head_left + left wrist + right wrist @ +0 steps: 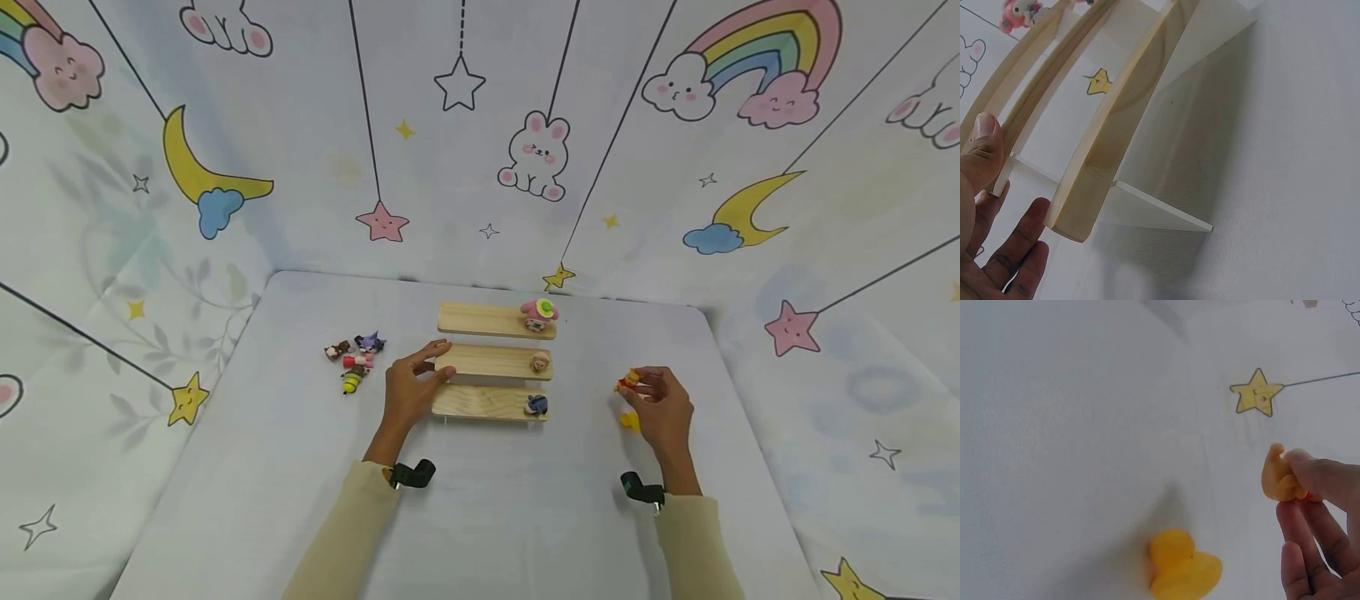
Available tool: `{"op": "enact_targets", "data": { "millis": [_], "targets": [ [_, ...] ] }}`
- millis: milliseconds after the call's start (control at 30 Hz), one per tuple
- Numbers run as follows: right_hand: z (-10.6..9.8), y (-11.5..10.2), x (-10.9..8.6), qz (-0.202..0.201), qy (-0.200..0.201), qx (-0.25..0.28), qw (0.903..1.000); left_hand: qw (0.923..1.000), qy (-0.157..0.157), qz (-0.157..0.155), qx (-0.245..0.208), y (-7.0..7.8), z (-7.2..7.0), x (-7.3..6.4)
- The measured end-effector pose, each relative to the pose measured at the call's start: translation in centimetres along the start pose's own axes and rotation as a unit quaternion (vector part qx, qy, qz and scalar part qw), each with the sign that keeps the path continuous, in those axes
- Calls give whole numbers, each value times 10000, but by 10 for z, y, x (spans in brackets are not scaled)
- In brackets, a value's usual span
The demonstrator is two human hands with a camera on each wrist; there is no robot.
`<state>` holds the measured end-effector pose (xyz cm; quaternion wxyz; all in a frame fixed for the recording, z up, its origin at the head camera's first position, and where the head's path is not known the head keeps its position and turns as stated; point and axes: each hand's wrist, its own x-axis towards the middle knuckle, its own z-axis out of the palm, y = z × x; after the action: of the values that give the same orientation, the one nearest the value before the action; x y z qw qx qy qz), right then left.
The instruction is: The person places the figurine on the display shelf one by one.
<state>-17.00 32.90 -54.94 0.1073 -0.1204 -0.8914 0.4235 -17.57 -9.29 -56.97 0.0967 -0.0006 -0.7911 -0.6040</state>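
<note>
A three-tier wooden shelf (483, 362) on pale clear supports (1160, 206) stands in the middle of the table. My left hand (408, 390) grips the left end of its middle tier, the thumb over the board. At the right, my right hand (666, 414) pinches a small yellow-and-red bear figurine (1277, 478) above the table. Just below it on the cloth lies a yellow toy duck (1186, 569). On the shelf's right end sit a pink figurine (538, 313) on top, a tan figurine (539, 362) in the middle and a blue figurine (536, 405) at the bottom.
Left of the shelf lie several small figurines, among them a purple one (370, 342), a pink-and-red one (358, 361) and a yellow striped one (352, 381). A white cloth covers the table (495, 508). Printed curtains (315, 125) enclose its back and sides.
</note>
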Motion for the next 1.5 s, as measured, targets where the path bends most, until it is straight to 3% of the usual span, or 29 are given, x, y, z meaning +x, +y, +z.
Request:
{"op": "enact_targets", "data": {
  "millis": [367, 1000, 1500],
  "targets": [
    [6, -22, 4, -901, 462, 283, 9945, 10000, 29, 70, 17, -1, 0, 1],
    [7, -70, 7, -1428, 530, 720, 9857, 9999, 60, 56, 65, -2, 0, 0],
    [21, -118, 13, -1764, 384, 830, 9801, 10000, 68, -25, 59, 0, 0, -1]
  ]
}}
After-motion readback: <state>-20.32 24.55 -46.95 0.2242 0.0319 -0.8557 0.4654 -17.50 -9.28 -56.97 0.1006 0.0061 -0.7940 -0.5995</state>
